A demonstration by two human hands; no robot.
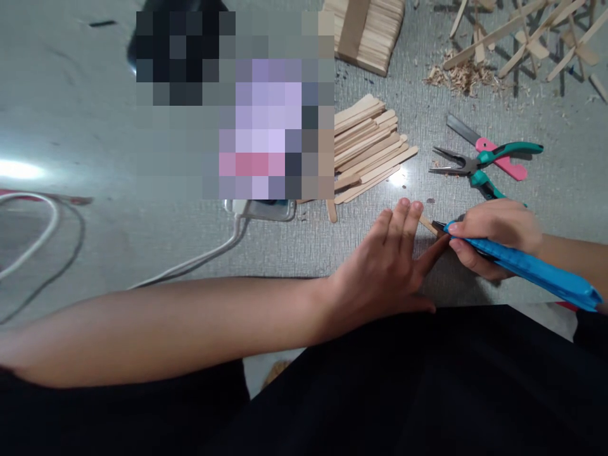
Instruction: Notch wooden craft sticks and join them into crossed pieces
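Head view: looking down on a grey table point(85, 107), with dark clothing point(380, 386) filling the bottom of the frame.
Left hand point(394, 259): centre-right of the frame, forearm entering from the left edge. Palm down, fingers straight and held together, nothing gripped. Fingertips press on the short stick.
Right hand point(494, 235): right of centre, fist closed round the blue knife, thumb and fingers wrapped over its front end.
Blue knife point(536, 271): handle slants down to the lower right edge. Dark tip points left and meets the short stick just beside the left fingertips.
Loose sticks point(368, 149): flat wooden pile, above the hands, centre of the frame.
Stick bundle point(368, 28): banded stack, top centre.
Stick frame point(536, 35): crossed sticks, upper right corner.
White cable point(199, 259): runs from the left edge to a plug block point(261, 209) left of the hands.
Pliers point(479, 163): teal handles, jaws apart, lying above the right hand.
Pink cutter point(506, 161): crossing under the pliers, grey blade out.
Shavings point(460, 77): small heap, upper right.
Short stick point(427, 223): flat on the table between the two hands, mostly hidden under the fingers.
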